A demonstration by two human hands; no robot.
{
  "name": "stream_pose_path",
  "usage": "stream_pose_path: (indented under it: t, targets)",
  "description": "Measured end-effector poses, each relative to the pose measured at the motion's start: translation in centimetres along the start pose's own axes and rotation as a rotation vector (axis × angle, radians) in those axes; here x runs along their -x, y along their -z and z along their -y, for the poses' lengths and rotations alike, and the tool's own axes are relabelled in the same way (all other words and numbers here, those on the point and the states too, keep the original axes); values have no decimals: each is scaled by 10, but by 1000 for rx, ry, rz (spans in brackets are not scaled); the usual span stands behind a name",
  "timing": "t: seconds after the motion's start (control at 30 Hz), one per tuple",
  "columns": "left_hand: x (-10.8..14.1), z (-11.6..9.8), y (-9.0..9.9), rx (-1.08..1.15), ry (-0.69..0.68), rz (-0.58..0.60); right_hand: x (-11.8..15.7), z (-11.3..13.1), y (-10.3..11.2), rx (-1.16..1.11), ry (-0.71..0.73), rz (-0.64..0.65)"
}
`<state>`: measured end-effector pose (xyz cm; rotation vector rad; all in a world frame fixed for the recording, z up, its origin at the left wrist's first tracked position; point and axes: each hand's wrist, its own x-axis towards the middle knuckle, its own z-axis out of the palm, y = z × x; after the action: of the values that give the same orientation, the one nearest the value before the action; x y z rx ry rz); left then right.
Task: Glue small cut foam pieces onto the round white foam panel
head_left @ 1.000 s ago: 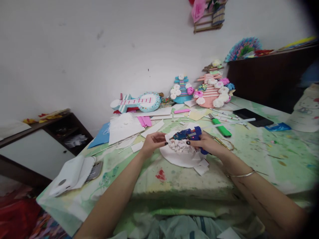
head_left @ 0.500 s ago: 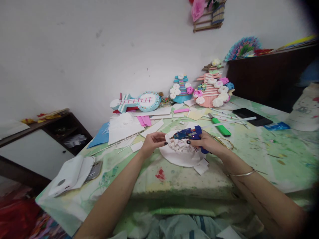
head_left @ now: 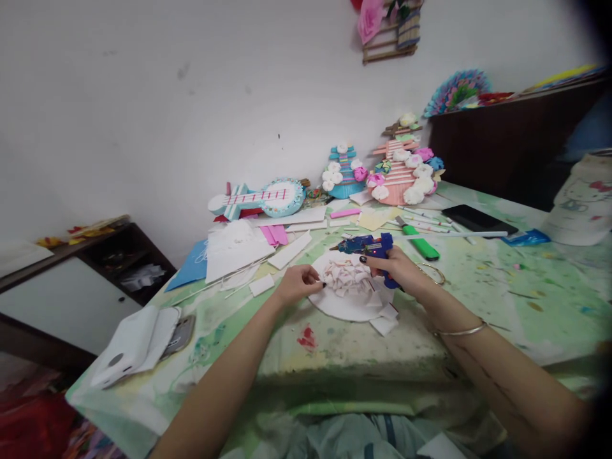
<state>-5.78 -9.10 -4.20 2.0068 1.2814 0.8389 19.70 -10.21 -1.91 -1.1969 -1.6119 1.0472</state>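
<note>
two hands: both at the white disc (head_left: 339, 311), with the right one closed on a tool.
right hand (head_left: 404, 271): wrapped round the grip of the glue gun (head_left: 385, 242); whether a finger presses the trigger, i cannot tell.
left hand (head_left: 296, 284): fingers curled in, tips at the left edge of the paper pile (head_left: 349, 274); whether they pinch a piece or merely touch the edge, i cannot tell.
gun: held above the far side of the pile, nozzle pointing left, a small red light on its body, a long glue stick (head_left: 459, 234) running out behind.
pile: small white folded-looking pieces crowded on the disc, with much of its near side bare.
step: looks like one between dabs of glue, the gun lifted and the left fingers tending the pile edge; my reading.
next move: calls for the nozzle kept off the left fingertips, and a steady disc beneath, i judge.
disc: flat on the painted cloth (head_left: 287, 357), between the hands.
scraps (head_left: 384, 325): flat white bits at the disc's near right edge.
scissors (head_left: 436, 282): partly hidden, just beyond the right hand.
cutter (head_left: 423, 247): green, lying beyond the gun, near the stick.
back of the table: a blue lute (head_left: 282, 197) lying down, two flowered crafts (head_left: 399, 185) upright by the wall.
</note>
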Motion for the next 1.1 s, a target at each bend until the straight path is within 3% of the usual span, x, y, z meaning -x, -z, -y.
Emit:
stream_pose_path:
  t: [0.23, 0.4, 0.67, 0.87, 1.1]
  targets:
    - [1, -18, -17, -224, -10, -87, -3, -4, 1, -7, 21, -2]
    - [1, -20, -17, -295, 9, -93, -1, -3, 1, -25, 15, -11]
    - [-2, -9, -16, -188, 18, -110, -4, -4, 1, -89, 40, -8]
    - [-8, 0, -18, -142, 127, -121, -5, -5, 1, -134, 39, -20]
    - [-22, 6, -14, -126, 236, -5, -6, -7, 1, -182, 40, -20]
